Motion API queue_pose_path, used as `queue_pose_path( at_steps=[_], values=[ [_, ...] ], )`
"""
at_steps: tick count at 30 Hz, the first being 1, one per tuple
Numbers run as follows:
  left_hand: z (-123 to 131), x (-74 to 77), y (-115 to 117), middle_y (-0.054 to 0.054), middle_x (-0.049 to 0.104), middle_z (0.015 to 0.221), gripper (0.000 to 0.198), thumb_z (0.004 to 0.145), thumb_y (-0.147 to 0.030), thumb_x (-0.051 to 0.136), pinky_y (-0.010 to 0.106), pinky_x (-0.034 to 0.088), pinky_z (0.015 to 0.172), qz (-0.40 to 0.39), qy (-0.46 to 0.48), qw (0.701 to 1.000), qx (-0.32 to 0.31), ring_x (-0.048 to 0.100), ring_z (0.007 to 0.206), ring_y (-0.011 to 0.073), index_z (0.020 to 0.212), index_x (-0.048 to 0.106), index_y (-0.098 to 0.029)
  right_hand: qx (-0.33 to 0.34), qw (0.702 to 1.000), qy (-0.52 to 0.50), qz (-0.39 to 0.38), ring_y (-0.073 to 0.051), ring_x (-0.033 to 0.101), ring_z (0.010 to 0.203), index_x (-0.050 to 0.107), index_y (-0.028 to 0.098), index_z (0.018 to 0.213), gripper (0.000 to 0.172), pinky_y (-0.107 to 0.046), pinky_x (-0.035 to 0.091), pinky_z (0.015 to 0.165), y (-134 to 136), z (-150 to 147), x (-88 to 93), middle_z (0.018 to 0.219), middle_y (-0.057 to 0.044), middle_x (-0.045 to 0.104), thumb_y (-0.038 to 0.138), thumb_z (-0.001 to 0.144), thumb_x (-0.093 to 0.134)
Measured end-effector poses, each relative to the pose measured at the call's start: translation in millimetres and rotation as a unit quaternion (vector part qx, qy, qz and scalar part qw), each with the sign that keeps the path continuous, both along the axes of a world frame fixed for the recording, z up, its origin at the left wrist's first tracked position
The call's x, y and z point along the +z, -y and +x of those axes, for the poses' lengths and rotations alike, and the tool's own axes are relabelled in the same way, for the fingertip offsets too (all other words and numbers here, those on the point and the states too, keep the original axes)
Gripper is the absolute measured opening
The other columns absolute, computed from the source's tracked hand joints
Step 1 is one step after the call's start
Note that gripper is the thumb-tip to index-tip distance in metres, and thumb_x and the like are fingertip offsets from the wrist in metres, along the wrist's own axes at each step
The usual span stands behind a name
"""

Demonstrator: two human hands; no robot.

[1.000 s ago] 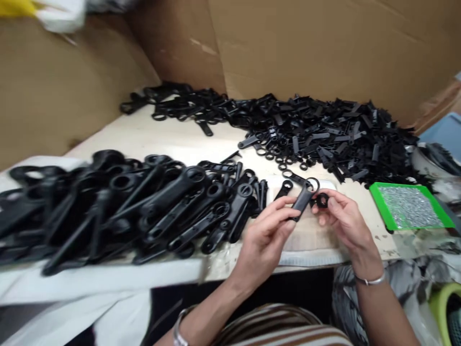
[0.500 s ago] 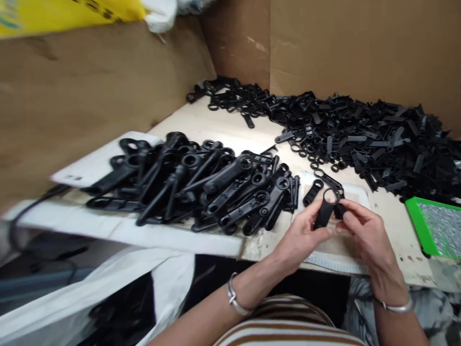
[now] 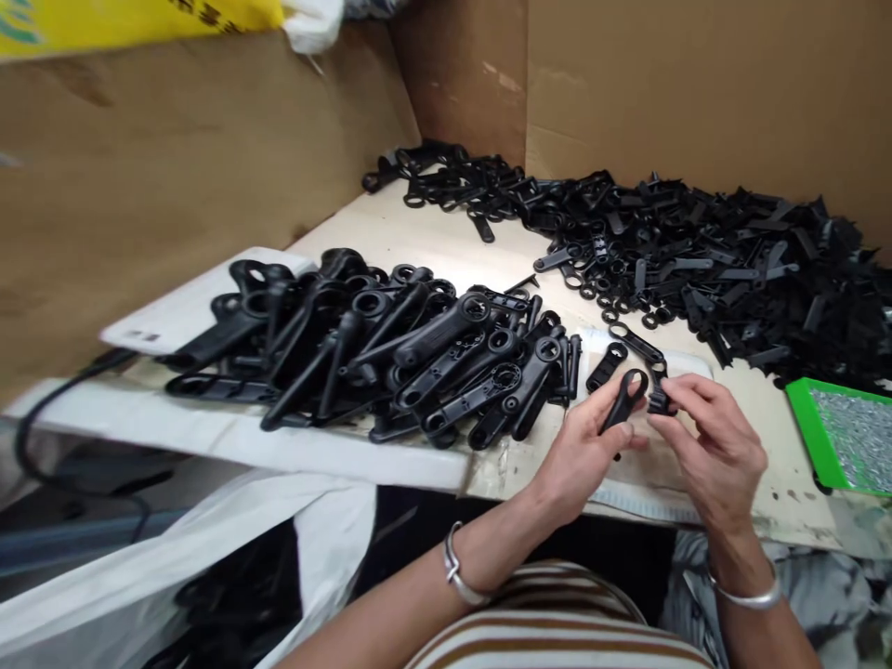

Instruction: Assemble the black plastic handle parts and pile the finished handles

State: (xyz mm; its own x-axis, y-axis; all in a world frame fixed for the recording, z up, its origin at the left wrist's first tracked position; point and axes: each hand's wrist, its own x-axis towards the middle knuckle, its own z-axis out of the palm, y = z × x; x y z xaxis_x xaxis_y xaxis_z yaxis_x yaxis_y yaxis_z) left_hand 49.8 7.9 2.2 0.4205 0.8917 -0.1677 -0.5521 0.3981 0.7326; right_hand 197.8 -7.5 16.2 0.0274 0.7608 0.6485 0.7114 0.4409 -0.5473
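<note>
A black part with a ringed end [image 3: 623, 401] is pinched between the thumb and fingers of my left hand [image 3: 582, 451], its ring pointing up. Close beside it, my right hand [image 3: 717, 446] grips a smaller black piece [image 3: 659, 400] by its fingertips. The two pieces are near each other; whether they touch is hard to tell. Just behind my hands lie a short black part with holes [image 3: 606, 366] and a longer black ringed part [image 3: 636, 344] on a pale mat [image 3: 687, 367].
Large black arms [image 3: 446, 344] are heaped at the left on the table. Behind, a long pile of small black parts [image 3: 731, 260] runs along cardboard walls [image 3: 697, 84]. A green tray [image 3: 801, 418] of small silvery pieces stands at the right. A white bag [image 3: 334, 530] hangs below the front edge.
The ringed part in my left hand has turned, so its ring looks narrower. My right hand has shifted slightly, and the smaller piece it holds shows more clearly.
</note>
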Motion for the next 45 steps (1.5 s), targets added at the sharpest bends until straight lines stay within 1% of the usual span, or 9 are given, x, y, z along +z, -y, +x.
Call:
queue_pose_path(
  at_steps=[8, 12, 19, 27, 33, 36, 40, 43, 45],
  values=[
    [-5, 3.8, 3, 0.008, 0.057, 0.140, 0.054, 0.082, -0.012, 0.062, 0.041, 0.042, 0.110, 0.075, -0.014, 0.996, -0.035, 0.050, 0.132, 0.0263, 0.135, 0.056, -0.020, -0.020, 0.999, 0.047, 0.002, -0.020, 0.068, 0.090, 0.074, 0.025, 0.103, 0.018, -0.038, 0.060, 0.082, -12, -6, -10.3, 0.097, -0.005, 0.070, 0.028, 0.087, 0.068],
    [-7, -4.6, 4, 0.007, 0.059, 0.138, 0.053, 0.088, -0.016, 0.056, 0.041, 0.044, 0.109, 0.162, -0.122, 0.979, -0.013, 0.049, 0.133, 0.0266, 0.141, 0.049, -0.021, -0.013, 0.999, 0.048, -0.004, -0.020, 0.068, 0.089, 0.074, 0.024, 0.102, 0.017, -0.038, 0.060, 0.082, -11, -4, -12.9, 0.098, -0.006, 0.070, 0.025, 0.086, 0.068],
    [-13, -7.6, 8, 0.014, 0.064, 0.131, 0.053, 0.091, -0.011, 0.044, 0.033, 0.053, 0.094, 0.343, -0.291, 0.893, 0.034, 0.065, 0.112, 0.0219, 0.144, 0.041, -0.015, -0.008, 0.999, 0.037, 0.016, -0.020, 0.068, 0.090, 0.073, 0.025, 0.108, 0.023, -0.036, 0.060, 0.079, -3, -10, -21.6, 0.101, -0.007, 0.070, 0.019, 0.085, 0.068],
    [-23, -4.9, 11, 0.002, 0.070, 0.071, 0.033, 0.096, -0.027, 0.050, 0.021, 0.048, 0.055, 0.403, -0.382, 0.831, 0.035, 0.060, 0.054, 0.0120, 0.126, 0.057, -0.016, 0.049, 0.982, -0.078, -0.168, -0.018, 0.071, 0.089, 0.075, 0.029, 0.108, 0.022, -0.030, 0.061, 0.077, 20, 4, -1.2, 0.107, -0.004, 0.073, 0.030, 0.088, 0.066],
    [-33, -8.6, 15, -0.001, 0.064, 0.059, 0.040, 0.099, -0.022, 0.041, 0.020, 0.046, 0.049, 0.461, -0.361, 0.810, 0.014, 0.056, 0.045, 0.0108, 0.135, 0.049, -0.007, 0.071, 0.961, -0.065, -0.261, -0.020, 0.073, 0.070, 0.078, 0.024, 0.095, 0.032, -0.030, 0.060, 0.063, 21, -10, -2.8, 0.084, -0.004, 0.078, 0.042, 0.095, 0.052],
    [-47, -0.9, 15, 0.001, 0.068, 0.065, 0.042, 0.097, -0.017, 0.042, 0.021, 0.046, 0.048, 0.536, -0.434, 0.723, 0.044, 0.060, 0.048, 0.0118, 0.138, 0.045, -0.009, 0.098, 0.966, -0.022, -0.237, -0.019, 0.072, 0.069, 0.077, 0.024, 0.094, 0.033, -0.030, 0.059, 0.063, 15, -12, -2.3, 0.082, -0.003, 0.078, 0.041, 0.097, 0.049],
    [-85, 27.0, 13, 0.006, 0.075, 0.088, 0.053, 0.092, -0.012, 0.052, 0.027, 0.055, 0.066, 0.606, -0.560, 0.535, 0.181, 0.070, 0.071, 0.0169, 0.143, 0.040, -0.015, -0.002, 0.981, 0.145, -0.130, -0.025, 0.068, 0.096, 0.071, 0.021, 0.111, 0.031, -0.041, 0.056, 0.085, 4, 9, -1.7, 0.105, -0.010, 0.074, 0.041, 0.095, 0.053],
    [-115, 44.3, 4, 0.008, 0.074, 0.105, 0.052, 0.091, -0.020, 0.055, 0.038, 0.054, 0.089, 0.515, -0.687, 0.426, 0.284, 0.070, 0.091, 0.0231, 0.142, 0.045, -0.019, -0.081, 0.948, 0.277, -0.135, -0.031, 0.061, 0.106, 0.064, 0.017, 0.123, 0.041, -0.047, 0.054, 0.087, -3, 24, -9.4, 0.117, -0.016, 0.068, 0.044, 0.093, 0.054],
    [-130, 50.1, -8, 0.010, 0.073, 0.108, 0.045, 0.096, -0.029, 0.045, 0.045, 0.049, 0.097, 0.408, -0.763, 0.399, 0.302, 0.069, 0.097, 0.0261, 0.139, 0.050, -0.017, -0.086, 0.937, 0.294, -0.166, -0.030, 0.063, 0.104, 0.062, 0.014, 0.124, 0.039, -0.046, 0.054, 0.086, -5, 31, -15.5, 0.117, -0.017, 0.068, 0.038, 0.097, 0.049]
  ],
)
